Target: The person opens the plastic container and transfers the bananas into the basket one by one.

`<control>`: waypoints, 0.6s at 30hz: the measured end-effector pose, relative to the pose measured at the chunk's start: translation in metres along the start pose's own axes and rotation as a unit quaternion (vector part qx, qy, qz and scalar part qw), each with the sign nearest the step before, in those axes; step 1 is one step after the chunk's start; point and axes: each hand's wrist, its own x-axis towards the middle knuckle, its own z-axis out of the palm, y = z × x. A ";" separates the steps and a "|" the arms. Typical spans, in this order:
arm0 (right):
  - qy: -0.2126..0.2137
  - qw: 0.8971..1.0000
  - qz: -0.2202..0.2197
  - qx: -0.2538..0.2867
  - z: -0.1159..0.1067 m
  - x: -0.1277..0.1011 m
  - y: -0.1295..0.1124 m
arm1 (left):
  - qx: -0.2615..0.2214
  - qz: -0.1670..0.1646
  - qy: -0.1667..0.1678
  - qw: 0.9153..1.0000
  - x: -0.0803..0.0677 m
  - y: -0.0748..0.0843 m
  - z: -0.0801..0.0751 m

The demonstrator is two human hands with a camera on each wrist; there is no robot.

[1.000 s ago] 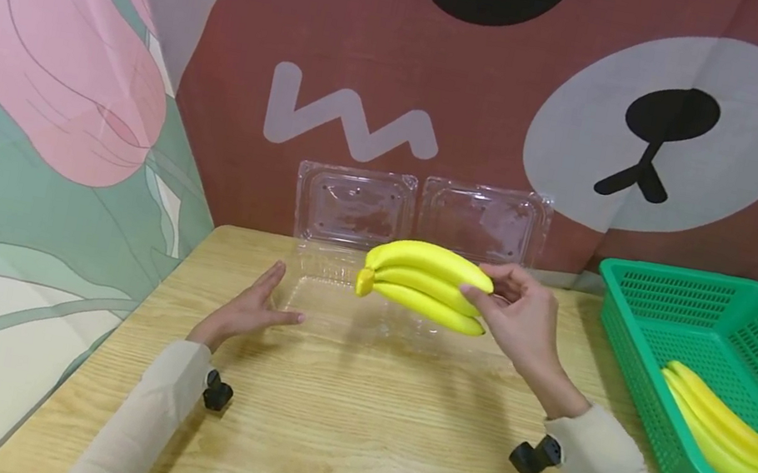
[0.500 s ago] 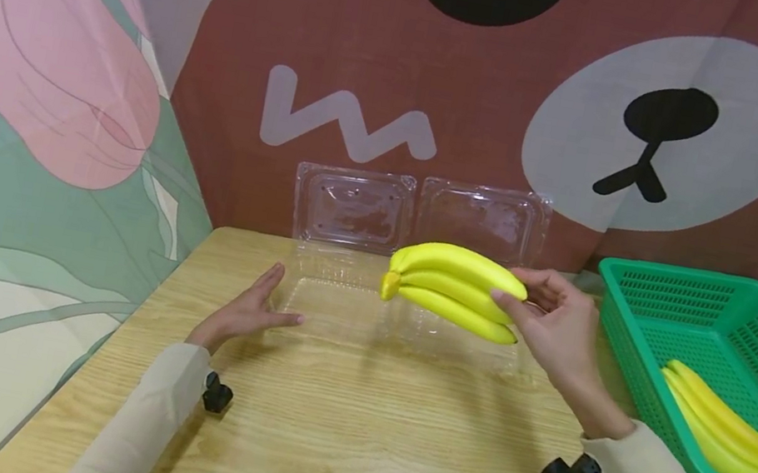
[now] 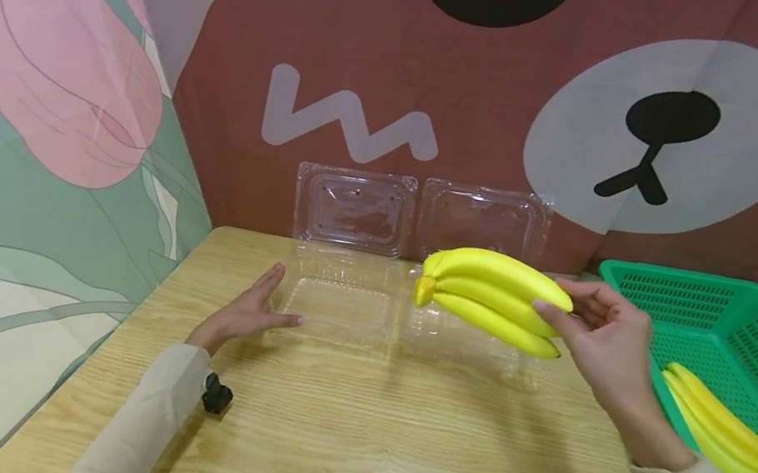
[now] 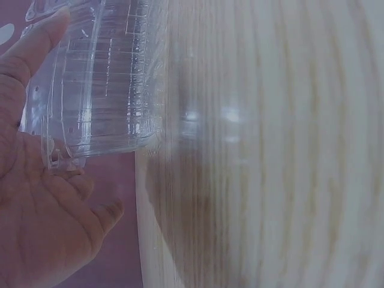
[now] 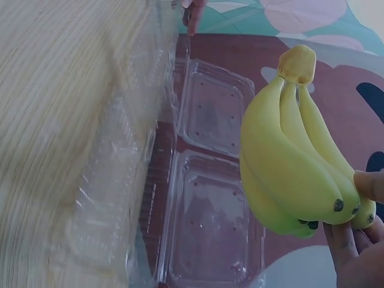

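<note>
Starting at the left, we note the left hand [image 3: 249, 312] lying on the desk [image 3: 343, 442], fingers straight and relaxed, gripping nothing. Its fingertips rest against the left edge of the left clear tray [image 3: 335, 302]; the left wrist view shows that tray's ribbed wall [image 4: 102, 78] touching the palm and forefinger.

Moving right, we see the right clear tray [image 3: 460, 337] just beside the first, both with their lids [image 3: 420, 217] stood up open against the backdrop.

Above the right clear tray hangs the banana bunch [image 3: 493, 297], clear of the desk, not touching any plastic that we can see. Its long axis runs nearly level, left to right, with the stem knob [image 3: 424, 289] pointing left towards the left hand and the tips pointing right. From the right wrist view the bunch [image 5: 294, 156] hangs over the open trays.

The right hand [image 3: 604, 340] grasps the bunch at its tip end, fingers and thumb pinched around it, so the bunch extends leftward from that hand. The left hand stands well apart from the bunch.

Farthest right, we log a green basket [image 3: 717, 305] holding more bananas [image 3: 732, 434].
</note>
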 end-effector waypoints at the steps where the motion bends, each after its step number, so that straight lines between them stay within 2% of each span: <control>1: 0.005 1.000 0.006 -0.005 -0.003 0.000 0.000 | 0.001 0.000 0.000 1.000 0.000 0.000 0.000; 9: 0.022 0.997 0.055 -0.056 -0.027 -0.006 -0.003 | 0.001 -0.005 -0.001 1.000 -0.001 0.001 0.000; 18: 0.054 0.995 0.069 -0.044 -0.058 -0.008 -0.005 | 0.003 -0.005 0.001 1.000 -0.001 0.002 0.000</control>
